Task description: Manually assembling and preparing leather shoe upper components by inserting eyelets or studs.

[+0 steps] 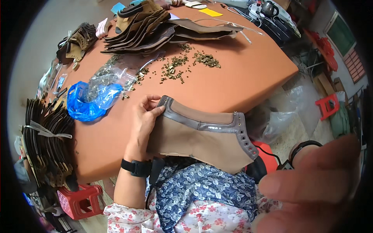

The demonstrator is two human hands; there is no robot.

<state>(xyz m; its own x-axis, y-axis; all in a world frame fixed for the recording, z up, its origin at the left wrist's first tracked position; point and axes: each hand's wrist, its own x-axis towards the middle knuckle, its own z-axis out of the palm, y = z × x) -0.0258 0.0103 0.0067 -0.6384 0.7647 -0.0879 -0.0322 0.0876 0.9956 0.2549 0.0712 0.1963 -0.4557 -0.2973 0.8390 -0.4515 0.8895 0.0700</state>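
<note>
My left hand (145, 118) pinches the left upper corner of a brown shoe upper piece (202, 139) between thumb and fingers. The piece is turned inside out toward me over my lap, with a dark lining strip along its top edge. A row of eyelets (243, 132) runs down its right end, and another eyelet shows near my left fingers. My right hand (311, 182) looms large and blurred close in front of the camera at the lower right. Its fingers are stretched out and apart, with nothing seen in them, and it touches no part of the shoe upper.
Small brass-coloured metal fittings (175, 68) lie scattered on the orange table (194, 93). Beside them is a blue plastic bag (83, 108). Stacked shoe uppers (140, 35) stand at the back, a tied bundle (46, 136) at the left. A red stool (81, 202) is below.
</note>
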